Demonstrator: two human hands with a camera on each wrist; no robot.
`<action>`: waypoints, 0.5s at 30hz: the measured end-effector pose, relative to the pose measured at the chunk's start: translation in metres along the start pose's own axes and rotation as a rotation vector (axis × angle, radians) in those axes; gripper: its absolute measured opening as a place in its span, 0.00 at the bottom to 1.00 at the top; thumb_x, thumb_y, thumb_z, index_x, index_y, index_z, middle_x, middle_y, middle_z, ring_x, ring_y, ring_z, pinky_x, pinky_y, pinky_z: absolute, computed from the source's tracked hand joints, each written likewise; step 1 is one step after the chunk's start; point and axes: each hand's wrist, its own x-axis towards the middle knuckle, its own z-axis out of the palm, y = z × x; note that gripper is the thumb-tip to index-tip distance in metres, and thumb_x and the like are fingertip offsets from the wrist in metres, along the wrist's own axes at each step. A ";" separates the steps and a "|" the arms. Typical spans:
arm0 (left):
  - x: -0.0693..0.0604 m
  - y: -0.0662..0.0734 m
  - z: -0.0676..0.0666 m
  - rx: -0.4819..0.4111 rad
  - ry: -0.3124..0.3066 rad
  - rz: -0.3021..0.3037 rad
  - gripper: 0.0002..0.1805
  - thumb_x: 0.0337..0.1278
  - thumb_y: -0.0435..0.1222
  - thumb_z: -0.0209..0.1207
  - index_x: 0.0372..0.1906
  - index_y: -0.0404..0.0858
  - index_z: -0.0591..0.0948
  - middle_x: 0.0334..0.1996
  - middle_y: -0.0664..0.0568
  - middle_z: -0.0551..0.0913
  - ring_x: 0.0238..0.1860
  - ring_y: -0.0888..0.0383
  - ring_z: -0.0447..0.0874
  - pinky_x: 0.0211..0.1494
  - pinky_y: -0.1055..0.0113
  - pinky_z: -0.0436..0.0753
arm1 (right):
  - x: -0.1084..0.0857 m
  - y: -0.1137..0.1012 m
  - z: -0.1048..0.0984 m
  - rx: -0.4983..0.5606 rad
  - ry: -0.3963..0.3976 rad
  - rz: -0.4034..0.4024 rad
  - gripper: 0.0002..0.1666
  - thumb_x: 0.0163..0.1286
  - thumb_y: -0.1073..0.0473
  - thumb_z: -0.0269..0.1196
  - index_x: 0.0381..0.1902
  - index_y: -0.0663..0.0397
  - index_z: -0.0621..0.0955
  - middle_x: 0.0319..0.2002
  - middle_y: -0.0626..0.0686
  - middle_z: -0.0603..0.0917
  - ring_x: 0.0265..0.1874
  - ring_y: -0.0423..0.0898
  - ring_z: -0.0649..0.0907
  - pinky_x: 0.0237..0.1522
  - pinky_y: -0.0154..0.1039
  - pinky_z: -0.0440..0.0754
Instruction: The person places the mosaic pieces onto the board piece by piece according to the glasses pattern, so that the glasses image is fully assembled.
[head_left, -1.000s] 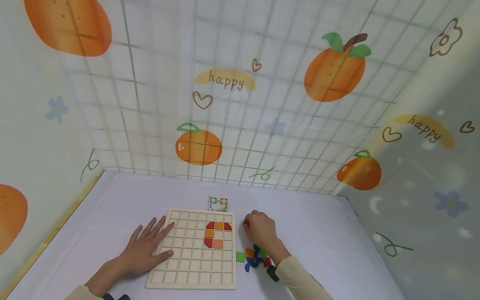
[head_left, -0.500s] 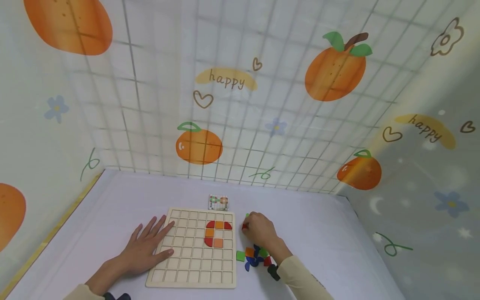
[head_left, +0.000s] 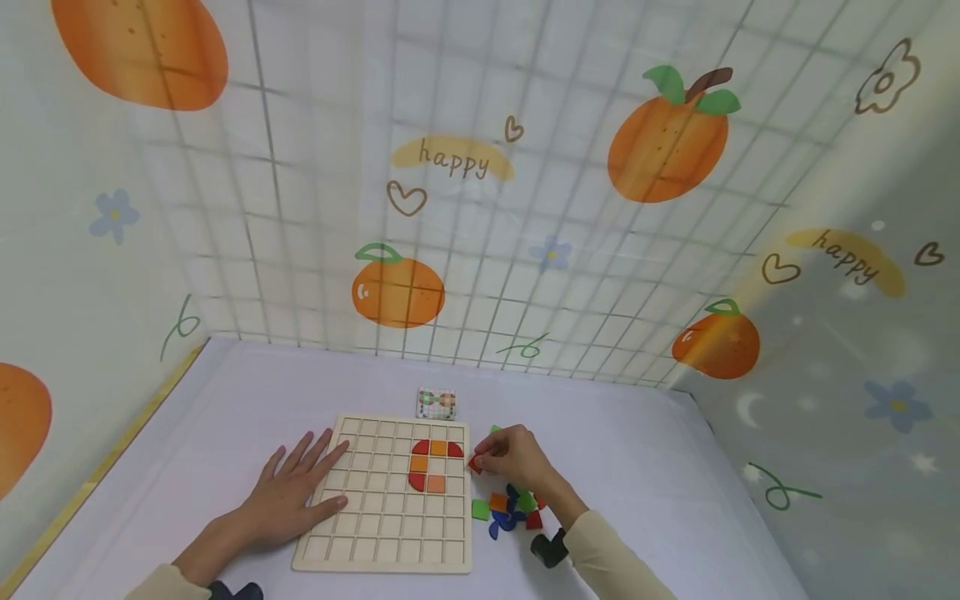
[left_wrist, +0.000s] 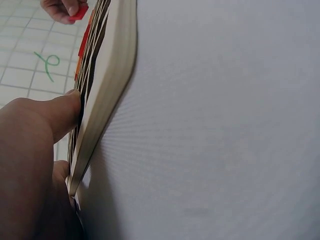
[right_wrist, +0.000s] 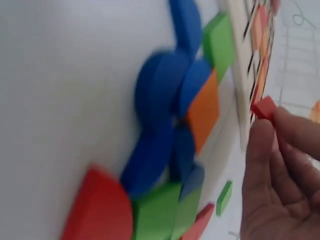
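Note:
Between thumb and fingers, my right hand [head_left: 517,457] pinches a red piece [head_left: 475,463] at the right edge of the wooden grid board [head_left: 375,528]. In the right wrist view the red piece [right_wrist: 264,107] sticks out past the fingertips. My left hand [head_left: 285,502] lies with spread fingers on the board's left side. Red and orange pieces [head_left: 419,464] sit in cells at the board's upper right. Beside the board's right edge is a loose pile of blue, green, red and orange pieces [head_left: 498,502].
A small patterned card [head_left: 437,403] lies just behind the board. One green piece [head_left: 496,430] lies apart, behind my right hand. A printed curtain with oranges [head_left: 398,292] stands around the back and sides of the white table [head_left: 600,433].
My right hand has moved left to the board's edge, bringing the red piece into clearer view. A green piece behind that hand has come into sight. My left hand has stayed still.

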 end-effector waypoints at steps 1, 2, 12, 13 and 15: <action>0.000 -0.001 0.001 -0.003 0.002 0.002 0.46 0.60 0.66 0.52 0.76 0.44 0.61 0.76 0.39 0.51 0.75 0.36 0.42 0.70 0.33 0.38 | -0.001 -0.001 0.001 0.028 -0.020 0.013 0.02 0.64 0.63 0.70 0.35 0.54 0.87 0.28 0.46 0.84 0.26 0.44 0.82 0.30 0.35 0.84; 0.000 -0.001 0.001 -0.006 0.010 0.007 0.46 0.60 0.65 0.53 0.76 0.44 0.62 0.76 0.38 0.51 0.75 0.36 0.42 0.69 0.33 0.39 | -0.002 -0.003 0.003 0.051 -0.037 0.028 0.01 0.63 0.62 0.70 0.34 0.53 0.87 0.28 0.46 0.85 0.27 0.44 0.82 0.30 0.35 0.84; -0.001 -0.004 0.007 -0.043 0.079 0.043 0.43 0.60 0.62 0.57 0.75 0.44 0.63 0.75 0.38 0.54 0.75 0.35 0.44 0.69 0.33 0.38 | -0.005 -0.008 0.024 0.111 -0.043 0.091 0.05 0.60 0.59 0.73 0.29 0.52 0.86 0.24 0.48 0.85 0.21 0.47 0.84 0.26 0.39 0.85; -0.001 -0.004 0.007 -0.046 0.078 0.041 0.43 0.60 0.62 0.57 0.75 0.44 0.63 0.75 0.38 0.53 0.75 0.36 0.43 0.69 0.33 0.38 | -0.005 -0.008 0.025 0.111 -0.038 0.098 0.05 0.60 0.59 0.73 0.28 0.52 0.86 0.23 0.48 0.86 0.21 0.47 0.85 0.26 0.39 0.85; -0.001 -0.003 0.006 -0.049 0.078 0.041 0.43 0.60 0.62 0.57 0.75 0.44 0.63 0.75 0.38 0.53 0.75 0.35 0.43 0.69 0.33 0.38 | -0.005 -0.007 0.025 0.096 -0.029 0.103 0.06 0.60 0.59 0.73 0.27 0.52 0.86 0.22 0.48 0.85 0.20 0.47 0.85 0.25 0.39 0.85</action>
